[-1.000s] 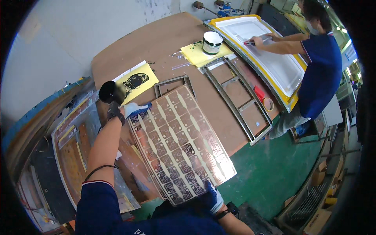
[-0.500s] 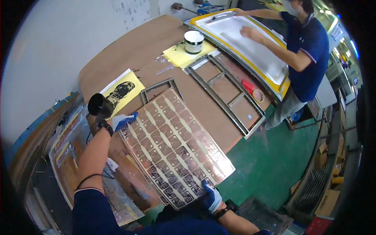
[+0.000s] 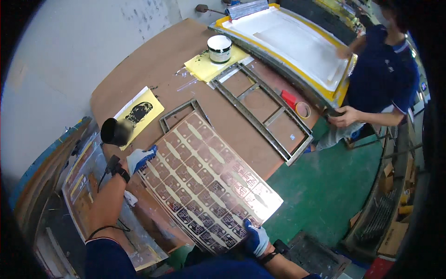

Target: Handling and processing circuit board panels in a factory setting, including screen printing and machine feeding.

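Note:
A large copper-coloured circuit board panel (image 3: 197,174), patterned with rows of repeated traces, is held tilted in front of me. My left hand (image 3: 141,159), in a white and blue glove, is closed on its far left edge. My right hand (image 3: 256,238), gloved alike, grips the near right corner, thumb on top and the other fingers hidden beneath. The doubled left edge suggests more than one layer; I cannot tell how many. Just beyond my left hand are a dark cup (image 3: 111,131) and a yellow sheet (image 3: 155,108) smeared with black.
The brown table (image 3: 139,69) holds a small metal frame (image 3: 179,111), a long metal frame (image 3: 261,111), a white-topped tub (image 3: 219,49) and a tape roll (image 3: 303,110). A co-worker (image 3: 381,74) stands beside a yellow-edged screen frame (image 3: 297,46). Cardboard boxes (image 3: 395,237) lie at right.
The co-worker has stepped right, with one hand now at the screen frame's near corner. My hands keep their hold on the panel, which has shifted slightly. The view has moved a little.

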Demonstrator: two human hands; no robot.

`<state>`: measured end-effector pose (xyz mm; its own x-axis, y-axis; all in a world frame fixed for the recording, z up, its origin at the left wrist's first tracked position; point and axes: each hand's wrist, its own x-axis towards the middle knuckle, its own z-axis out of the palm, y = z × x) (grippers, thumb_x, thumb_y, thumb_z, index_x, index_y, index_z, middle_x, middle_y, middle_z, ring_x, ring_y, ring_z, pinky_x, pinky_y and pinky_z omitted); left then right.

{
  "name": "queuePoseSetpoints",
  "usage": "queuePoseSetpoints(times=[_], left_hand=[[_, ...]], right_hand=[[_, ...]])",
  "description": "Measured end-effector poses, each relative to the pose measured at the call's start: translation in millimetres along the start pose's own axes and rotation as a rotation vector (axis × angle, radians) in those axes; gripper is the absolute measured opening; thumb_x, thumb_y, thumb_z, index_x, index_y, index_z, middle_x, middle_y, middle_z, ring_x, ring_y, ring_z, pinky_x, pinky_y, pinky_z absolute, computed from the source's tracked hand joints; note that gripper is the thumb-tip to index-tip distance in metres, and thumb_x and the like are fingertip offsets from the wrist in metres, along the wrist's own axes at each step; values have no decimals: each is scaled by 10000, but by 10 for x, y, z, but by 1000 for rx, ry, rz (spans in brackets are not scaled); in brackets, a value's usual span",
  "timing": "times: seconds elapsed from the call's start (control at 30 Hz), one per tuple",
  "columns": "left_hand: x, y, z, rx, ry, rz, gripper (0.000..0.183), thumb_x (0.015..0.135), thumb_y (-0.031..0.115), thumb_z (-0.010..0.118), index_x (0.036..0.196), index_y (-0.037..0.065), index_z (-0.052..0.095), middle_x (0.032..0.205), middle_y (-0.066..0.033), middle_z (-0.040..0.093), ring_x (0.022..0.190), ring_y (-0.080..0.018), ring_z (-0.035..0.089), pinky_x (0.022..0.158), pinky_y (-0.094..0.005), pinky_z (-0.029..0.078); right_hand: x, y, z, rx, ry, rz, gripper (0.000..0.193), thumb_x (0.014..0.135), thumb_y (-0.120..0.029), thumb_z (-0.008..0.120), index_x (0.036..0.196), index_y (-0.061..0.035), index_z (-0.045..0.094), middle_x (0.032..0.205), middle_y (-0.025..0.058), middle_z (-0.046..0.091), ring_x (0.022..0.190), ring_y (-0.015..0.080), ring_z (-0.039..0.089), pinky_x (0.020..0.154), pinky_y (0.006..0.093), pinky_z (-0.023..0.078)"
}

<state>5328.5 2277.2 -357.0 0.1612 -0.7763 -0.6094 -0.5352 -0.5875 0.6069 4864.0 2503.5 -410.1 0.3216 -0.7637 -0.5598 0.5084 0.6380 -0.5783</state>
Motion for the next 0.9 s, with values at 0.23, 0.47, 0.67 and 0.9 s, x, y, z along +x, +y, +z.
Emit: queuePoseSetpoints(times=[0.23, 0.47, 0.67, 0.9], left_hand=[[-160, -36, -55, 40, 31, 64, 557, 894, 588, 593, 715, 64, 652, 589, 26, 508, 536, -95, 460, 500, -275, 363], [-474, 595, -335, -3, 8, 8, 532, 867, 591, 624, 771, 71, 680, 613, 23, 523, 542, -104, 452, 524, -275, 385], [-472, 753, -175, -23, 1, 6, 494, 917, 554, 583, 774, 88, 659, 638, 36, 514, 526, -84, 436, 499, -255, 362], [-433, 740, -247, -26, -80, -77, 530, 924, 607, 541, 821, 101, 656, 646, 49, 508, 541, -89, 428, 503, -263, 354]], right_hand=[[-185, 146, 175, 164, 112, -48, 445, 993, -141, 510, 1406, -10, 405, 1315, 180, 552, 1152, 324, 585, 1004, 508, 488], [-533, -624, 676, 351, 107, -3, 442, 998, -144, 504, 1405, -6, 399, 1310, 168, 556, 1148, 314, 585, 1018, 489, 477], [-447, -929, 568, 245, 99, -58, 430, 1014, -182, 491, 1379, 33, 415, 1290, 159, 579, 1124, 267, 595, 997, 410, 487], [-483, -750, 348, 100, 83, -23, 433, 1022, -225, 480, 1386, 2, 428, 1299, 165, 575, 1140, 294, 596, 998, 454, 496]])
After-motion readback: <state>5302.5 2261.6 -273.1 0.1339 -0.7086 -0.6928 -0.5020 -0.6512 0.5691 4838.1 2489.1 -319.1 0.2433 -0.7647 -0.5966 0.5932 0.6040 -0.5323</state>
